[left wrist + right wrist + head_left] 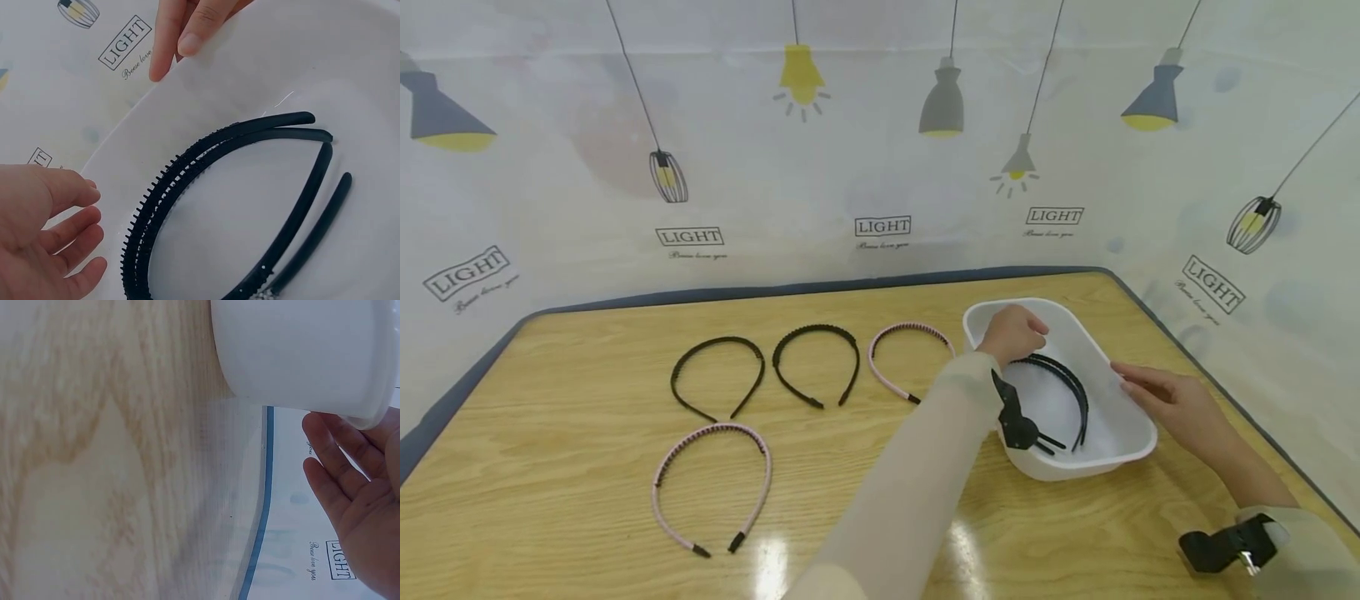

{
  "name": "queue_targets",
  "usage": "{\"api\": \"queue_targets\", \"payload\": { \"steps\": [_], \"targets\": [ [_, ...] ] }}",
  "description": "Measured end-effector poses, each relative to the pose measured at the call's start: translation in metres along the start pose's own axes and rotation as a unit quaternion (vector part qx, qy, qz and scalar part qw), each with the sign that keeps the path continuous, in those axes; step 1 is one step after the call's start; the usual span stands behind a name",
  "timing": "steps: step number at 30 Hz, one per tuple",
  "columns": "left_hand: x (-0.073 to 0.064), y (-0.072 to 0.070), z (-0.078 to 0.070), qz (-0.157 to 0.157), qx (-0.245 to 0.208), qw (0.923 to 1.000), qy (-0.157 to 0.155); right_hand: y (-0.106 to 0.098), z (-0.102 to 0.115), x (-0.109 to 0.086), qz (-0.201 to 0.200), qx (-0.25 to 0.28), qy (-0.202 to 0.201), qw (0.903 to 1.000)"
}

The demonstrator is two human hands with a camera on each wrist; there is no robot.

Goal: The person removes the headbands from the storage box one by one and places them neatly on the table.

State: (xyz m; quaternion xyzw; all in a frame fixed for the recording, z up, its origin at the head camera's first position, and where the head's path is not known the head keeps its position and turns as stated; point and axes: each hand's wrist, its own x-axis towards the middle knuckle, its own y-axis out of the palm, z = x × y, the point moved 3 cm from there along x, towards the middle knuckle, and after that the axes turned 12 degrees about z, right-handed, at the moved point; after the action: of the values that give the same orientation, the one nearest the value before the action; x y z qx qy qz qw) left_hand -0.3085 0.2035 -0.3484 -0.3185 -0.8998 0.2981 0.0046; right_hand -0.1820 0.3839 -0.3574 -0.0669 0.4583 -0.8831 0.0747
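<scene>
A white plastic tub [1101,400] stands at the right of the table. Inside it lie black headbands [167,178], at least two, side by side, with small teeth along the inner curve. My left hand [1015,332] is over the tub's far left part, its fingers loosely bent and holding nothing; the left wrist view shows it beside the headbands, apart from them. At the tub's right rim, my right hand [1180,408] grips the edge, thumb on the inner side and fingers against the outside.
Left of the tub lie a pink headband [913,326], a black ridged headband [815,328], a thin black headband [722,340] and, nearer the front, another pink headband [722,427]. A printed cloth [790,200] rises behind the wooden table [565,433].
</scene>
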Motion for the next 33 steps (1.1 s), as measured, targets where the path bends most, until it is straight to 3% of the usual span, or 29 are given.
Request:
{"api": "queue_targets", "payload": {
  "steps": [10, 24, 33],
  "targets": [
    [-0.007, -0.001, -0.001, 0.017, 0.027, 0.9989, -0.034, 0.0, 0.0, 0.0, 0.003, 0.002, -0.002, 1.0],
    [0.007, 0.003, 0.006, 0.03, 0.114, 0.992, -0.045, 0.0, 0.001, 0.001, 0.003, 0.003, -0.004, 1.0],
    [0.006, 0.005, 0.005, 0.033, 0.155, 0.9853, -0.064, 0.0, -0.001, 0.0, 0.002, 0.002, -0.002, 1.0]
  ]
}}
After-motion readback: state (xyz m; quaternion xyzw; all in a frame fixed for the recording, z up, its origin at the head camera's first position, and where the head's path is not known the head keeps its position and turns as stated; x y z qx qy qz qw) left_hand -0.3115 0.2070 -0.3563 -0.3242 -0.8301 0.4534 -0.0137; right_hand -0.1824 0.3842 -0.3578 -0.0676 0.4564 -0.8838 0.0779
